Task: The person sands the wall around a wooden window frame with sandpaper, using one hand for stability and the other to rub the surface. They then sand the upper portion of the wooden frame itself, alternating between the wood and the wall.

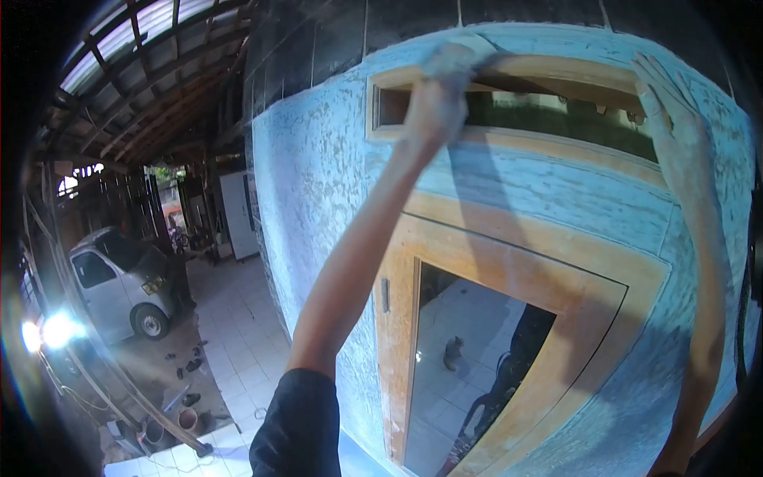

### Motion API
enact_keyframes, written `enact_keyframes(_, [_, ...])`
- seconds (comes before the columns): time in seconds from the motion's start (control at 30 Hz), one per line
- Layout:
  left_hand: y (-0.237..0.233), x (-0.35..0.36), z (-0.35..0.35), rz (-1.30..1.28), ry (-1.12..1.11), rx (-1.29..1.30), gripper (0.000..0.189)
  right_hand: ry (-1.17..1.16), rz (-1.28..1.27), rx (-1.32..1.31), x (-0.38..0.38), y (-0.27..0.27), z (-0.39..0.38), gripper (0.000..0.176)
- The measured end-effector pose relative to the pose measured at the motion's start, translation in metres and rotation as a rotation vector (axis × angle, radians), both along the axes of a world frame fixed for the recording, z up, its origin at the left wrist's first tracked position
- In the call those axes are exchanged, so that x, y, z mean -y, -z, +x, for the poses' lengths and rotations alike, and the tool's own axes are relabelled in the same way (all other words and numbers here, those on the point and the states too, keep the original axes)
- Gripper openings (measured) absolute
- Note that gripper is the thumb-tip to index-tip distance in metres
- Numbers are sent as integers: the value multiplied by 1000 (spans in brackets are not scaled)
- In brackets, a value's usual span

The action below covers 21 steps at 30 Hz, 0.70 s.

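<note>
My left hand (441,99) is raised to the top edge of a wooden vent frame (381,111), smeared by motion. Its fingers are closed round a thin, pale flat piece (477,46), whose kind I cannot make out, at the light blue wall (318,151) just above the frame. My right hand (671,119) lies flat with fingers stretched out, against the wall and the frame's right end. Below the opening stands a wooden window frame (405,318) with a glass pane (469,350) reflecting the floor and a cat.
Black tiles (413,28) run above the blue wall. At left, a bright lamp (60,330) shines beside wooden poles, and a white van (119,278) is parked under the roof. Buckets (189,421) and shoes (193,365) lie by the tiled floor (238,318).
</note>
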<state>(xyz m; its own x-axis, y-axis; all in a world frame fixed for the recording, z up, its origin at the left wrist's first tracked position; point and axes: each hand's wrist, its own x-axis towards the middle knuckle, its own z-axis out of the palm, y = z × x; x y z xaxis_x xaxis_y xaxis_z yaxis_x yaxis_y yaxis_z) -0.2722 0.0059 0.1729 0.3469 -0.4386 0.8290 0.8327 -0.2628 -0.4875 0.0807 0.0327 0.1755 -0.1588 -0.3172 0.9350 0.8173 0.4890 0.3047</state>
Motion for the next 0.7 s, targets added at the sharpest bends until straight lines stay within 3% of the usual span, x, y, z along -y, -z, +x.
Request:
enact_keyframes(0.07, [-13,5,-45,-135,40,288,26,-34,-50,7,-5,-2,5,46])
enact_keyframes(0.1, [-19,7,-60,-96,149,312,27,-70,-92,3,-6,-2,10,46])
enact_keyframes(0.13, [-15,11,-63,-204,52,490,30,-62,-95,-6,-1,0,11,46])
enact_keyframes(0.2, [-15,1,-48,-137,72,435,29,11,-151,-24,11,4,2,41])
enact_keyframes(0.27, [-10,-4,-10,-242,154,183,27,20,-59,-24,7,3,1,45])
enact_keyframes(0.33, [5,-1,50,-157,79,20,31,30,43,-12,3,-4,2,49])
enact_keyframes(0.37, [1,-14,43,14,-56,-41,29,-57,33,-21,0,-6,5,48])
enact_keyframes(0.4, [1,-4,35,10,-50,-26,29,-141,13,-23,-1,-6,7,46])
enact_keyframes(0.47, [-5,30,15,-460,216,409,23,-180,-13,-37,3,-4,14,45])
enact_keyframes(0.53, [-12,20,6,-253,179,387,24,-213,-37,-74,14,-1,17,43])
enact_keyframes(0.57, [-10,11,11,-352,169,507,26,-277,-85,-134,22,0,10,42])
enact_keyframes(0.63, [-8,-1,51,-124,426,17,28,-336,-129,-200,25,2,9,40])
enact_keyframes(0.67, [4,-5,67,-132,-6,48,33,-358,-83,-221,24,1,8,40])
enact_keyframes(0.7, [7,-18,93,5,-31,7,31,-381,-39,-236,24,-1,6,40])
